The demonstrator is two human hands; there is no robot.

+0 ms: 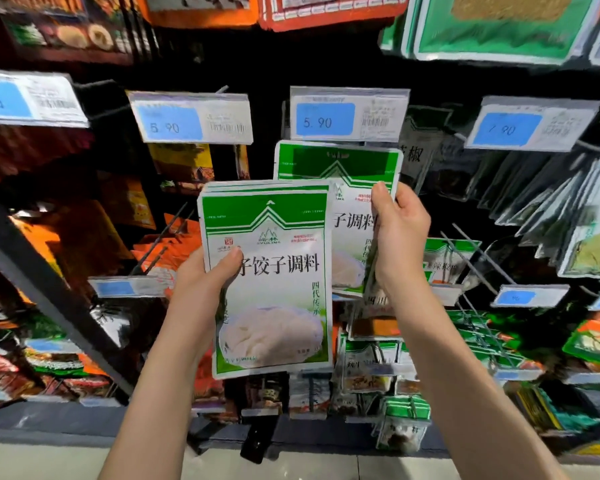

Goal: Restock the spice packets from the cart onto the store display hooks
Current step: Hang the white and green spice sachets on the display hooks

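Upright packet stack (271,278) (three edges visible), long axis vertical, gripped by left hand (208,275); right hand (399,230) pinches single packet (336,174), upright.

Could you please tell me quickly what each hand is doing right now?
Left hand: grips a stack of green-and-white dumpling seasoning packets.
Right hand: holds one matching packet up just below a 5.90 price tag.

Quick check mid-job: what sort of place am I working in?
Most likely a grocery store's seasoning aisle: blue price tags reading 5.90, rows of hanging spice packets, and the left hand holding a stack of dumpling seasoning packets.
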